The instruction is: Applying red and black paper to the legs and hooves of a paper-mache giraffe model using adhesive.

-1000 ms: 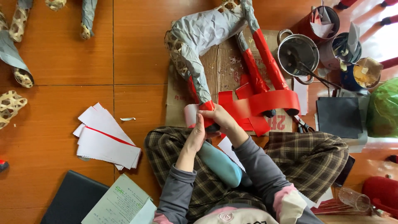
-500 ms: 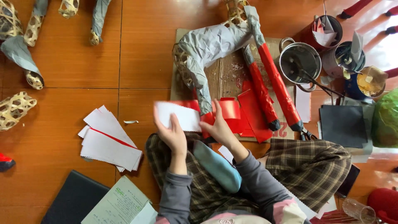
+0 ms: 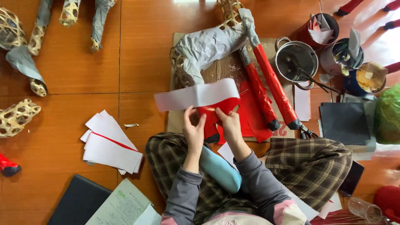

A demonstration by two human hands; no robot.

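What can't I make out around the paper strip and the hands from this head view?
Head view only:
- Red side of the long white-and-red paper strip: mostly turned away; only a curl shows between the left hand and right hand.
- Fingertips: tucked behind the strip, so the grip is unclear.
- Contents of the round metal pot: dark and too small.
- Stack of white paper sheets: count hidden by overlap.
- Woven bamboo frame: cut off by the left edge.

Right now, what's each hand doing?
Left hand: closed on the long white-and-red paper strip.
Right hand: closed on the same strip.
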